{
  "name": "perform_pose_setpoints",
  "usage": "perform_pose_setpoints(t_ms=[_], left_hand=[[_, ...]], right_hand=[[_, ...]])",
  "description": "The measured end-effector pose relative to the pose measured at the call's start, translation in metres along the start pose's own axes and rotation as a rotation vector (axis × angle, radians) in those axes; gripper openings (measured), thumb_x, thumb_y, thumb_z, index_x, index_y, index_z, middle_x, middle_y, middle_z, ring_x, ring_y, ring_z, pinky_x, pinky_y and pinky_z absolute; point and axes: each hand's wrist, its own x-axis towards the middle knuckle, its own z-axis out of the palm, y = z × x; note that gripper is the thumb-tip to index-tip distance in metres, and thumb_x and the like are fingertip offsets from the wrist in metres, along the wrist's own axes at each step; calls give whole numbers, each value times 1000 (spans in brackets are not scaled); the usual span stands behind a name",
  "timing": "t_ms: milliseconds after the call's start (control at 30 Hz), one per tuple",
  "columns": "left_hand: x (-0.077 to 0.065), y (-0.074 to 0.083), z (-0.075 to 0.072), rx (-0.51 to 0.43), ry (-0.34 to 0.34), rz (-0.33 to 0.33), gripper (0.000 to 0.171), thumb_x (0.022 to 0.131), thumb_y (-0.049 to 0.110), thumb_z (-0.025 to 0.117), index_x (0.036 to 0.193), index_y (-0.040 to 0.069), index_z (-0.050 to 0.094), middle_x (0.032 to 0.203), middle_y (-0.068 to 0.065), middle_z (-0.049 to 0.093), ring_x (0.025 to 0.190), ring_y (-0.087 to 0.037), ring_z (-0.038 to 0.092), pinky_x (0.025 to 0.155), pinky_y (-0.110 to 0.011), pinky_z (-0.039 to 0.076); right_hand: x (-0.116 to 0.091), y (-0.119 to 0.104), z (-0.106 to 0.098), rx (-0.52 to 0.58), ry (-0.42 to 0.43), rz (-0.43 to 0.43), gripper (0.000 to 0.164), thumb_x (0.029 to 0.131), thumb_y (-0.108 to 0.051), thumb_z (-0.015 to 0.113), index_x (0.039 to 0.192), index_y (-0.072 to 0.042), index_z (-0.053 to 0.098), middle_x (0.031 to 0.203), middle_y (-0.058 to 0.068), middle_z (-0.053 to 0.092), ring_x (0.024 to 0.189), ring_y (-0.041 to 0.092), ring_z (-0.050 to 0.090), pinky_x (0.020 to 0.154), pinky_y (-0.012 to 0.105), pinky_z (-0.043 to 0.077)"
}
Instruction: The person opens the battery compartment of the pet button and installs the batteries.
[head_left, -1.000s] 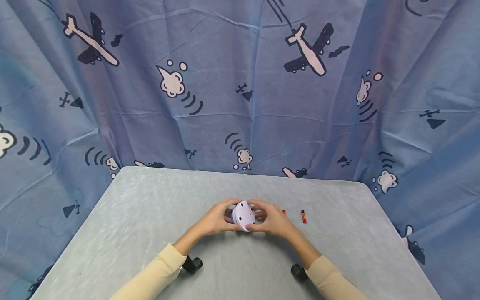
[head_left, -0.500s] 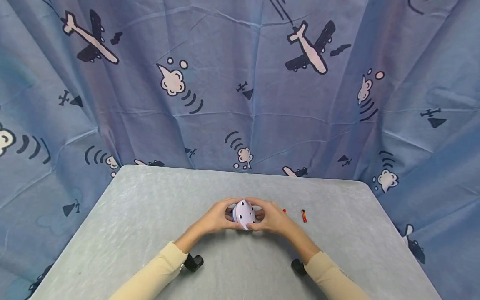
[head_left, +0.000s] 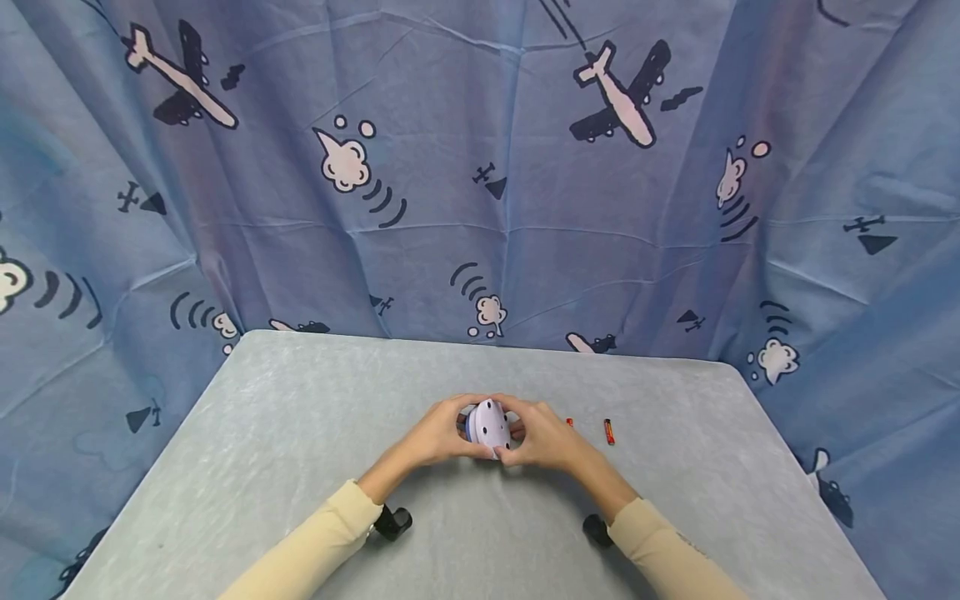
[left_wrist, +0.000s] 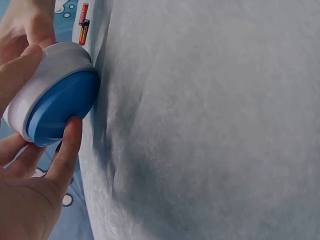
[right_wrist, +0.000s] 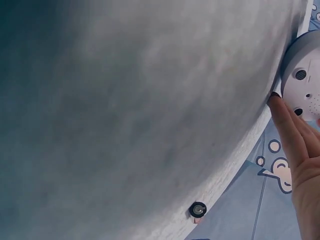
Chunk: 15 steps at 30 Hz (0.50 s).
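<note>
From my remote station I count one round white-and-blue device [head_left: 492, 427], and it sits between two bare hands near the middle of the one grey table [head_left: 300, 400]. Two batteries lie on the tabletop: a battery [head_left: 609, 432] in full sight off to the right, and a second battery [head_left: 569, 422] mostly hidden behind the right hand [head_left: 546, 433], with just its red tip showing to me. I also see two cream sleeves [head_left: 322, 533], two small black mounts [head_left: 393, 523] under the wrists, and one blue curtain [head_left: 420, 250] printed with planes. Both forearms come in from the lower edge and slant toward each other. The left hand [head_left: 438, 429] grips the device from the left, thumb on the near side and fingers round the far side; on my left wrist feed a fingertip presses the blue face. The right hand mirrors it, its curved thumb and fingers clasping the white side. The device is tipped, its dark-spotted white face turned rightward; whether it touches the tabletop, I cannot tell.
</note>
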Motion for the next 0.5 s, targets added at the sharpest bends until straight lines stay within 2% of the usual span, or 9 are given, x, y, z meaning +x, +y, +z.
perform_pose_setpoints(t_ms=[200,500], left_hand=[[0,2,1,-6,8,-10,76,75,13,93,140,0,55,126,-12,61,100,-22,66,77,-29,54],[1,-3,-4,-36,-8,-13,76,75,10,92,140,-1,54,128,-14,62,99,-22,67,77,-30,55]], right_hand=[[0,0,-1,15,-23,17,75,74,-10,80,143,-4,51,125,17,65,95,23,72,76,32,58],[-2,-3,-4,38,-14,17,71,78,-8,76,145,-2,52,130,21,62,93,24,72,76,35,58]])
